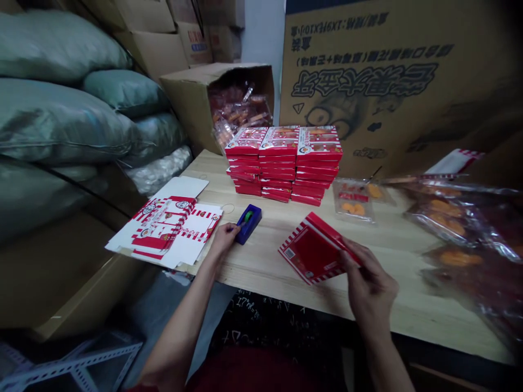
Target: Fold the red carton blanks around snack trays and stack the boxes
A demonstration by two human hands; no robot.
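Pale wood-grain tabletop (265, 258), glossy red stacked cartons (281, 163); right hand (368, 277) pinches a flat red carton (316, 249); left hand (223, 239), loosely curled, touches a chunky blue dispenser (248, 223).

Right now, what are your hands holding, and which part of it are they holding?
The right hand holds a red-and-white cardboard box by its right end. The left hand reaches a blue tape dispenser at its side, but I cannot tell whether it grips it.
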